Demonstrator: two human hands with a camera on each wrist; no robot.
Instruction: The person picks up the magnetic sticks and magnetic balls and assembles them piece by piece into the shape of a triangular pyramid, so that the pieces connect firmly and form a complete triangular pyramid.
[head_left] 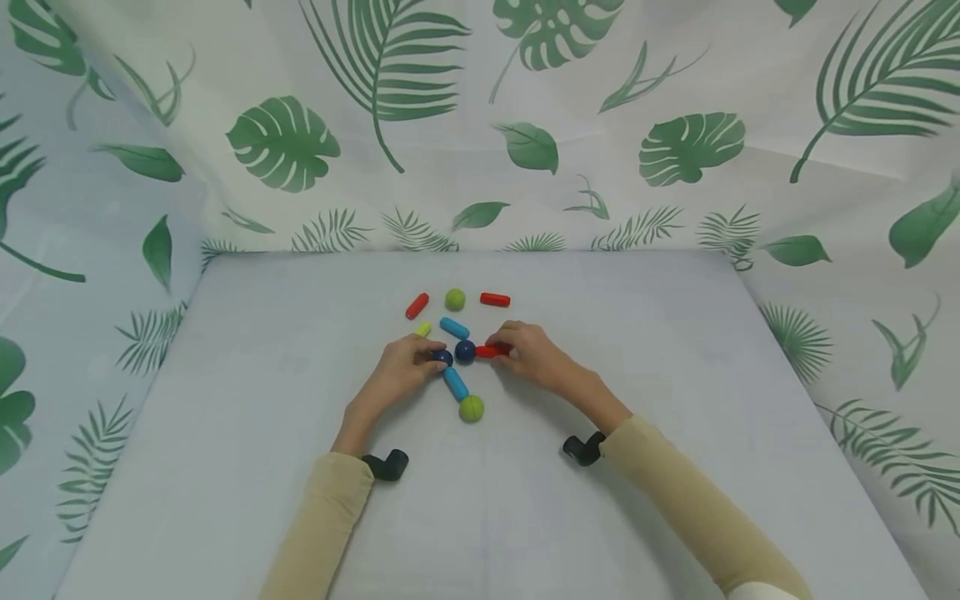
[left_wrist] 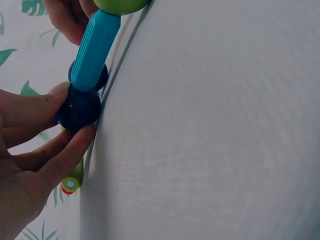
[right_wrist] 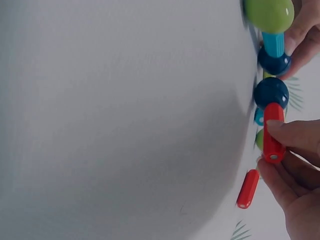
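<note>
Backdrop: leaf-printed white cloth [head_left: 480, 125] hangs behind and to both sides of what I see in the head view.
Desk: pale grey desk [head_left: 675, 467] fills the lower frame; the toy pieces sit a little above its centre.
Left hand: my left hand [head_left: 401, 371] has its fingers [left_wrist: 60, 95] clamped on a dark blue ball [left_wrist: 78, 108], thumb above and a finger below in the left wrist view.
Chain: a light blue rod [head_left: 454, 383] runs from that ball down to a green ball [head_left: 471, 408] at lower centre.
Right hand: my right hand [head_left: 528, 350] pinches a red rod [right_wrist: 273, 132] between thumb and fingers; its end touches a second dark blue ball [head_left: 465, 351].
Loose pieces: near the upper centre lie another light blue rod [head_left: 453, 327], a yellow-green piece [head_left: 423, 329], two more red rods [head_left: 417, 306] [head_left: 495, 299] and another green ball [head_left: 454, 298].
Hard to make out: my left hand hides most of the first dark ball in the head view; whether the two dark balls touch, I cannot tell.
Cut off: both wrist views crop the hands and the green ball at the frame edge.
</note>
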